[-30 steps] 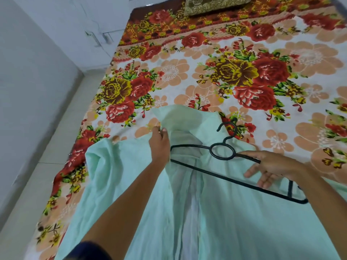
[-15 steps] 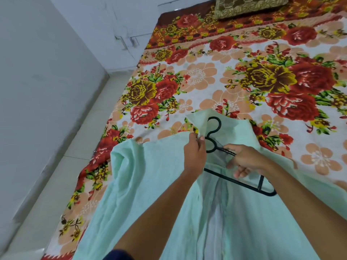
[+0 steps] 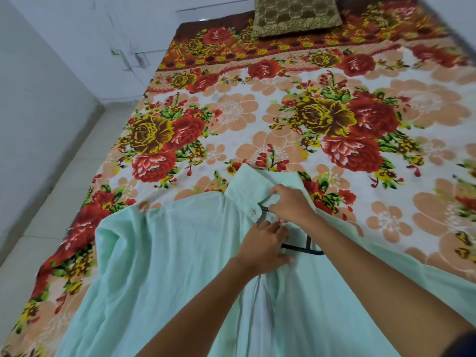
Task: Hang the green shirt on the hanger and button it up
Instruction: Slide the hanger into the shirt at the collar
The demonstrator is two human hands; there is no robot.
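The right hand is pinching the green shirt collar; the left hand is pressing flat. The hanger is lying sideways between them.

I see the green shirt spread on the flowered bedsheet. My left hand presses the fabric by the collar, my right hand pinches the collar, and the black hanger pokes out beneath both.
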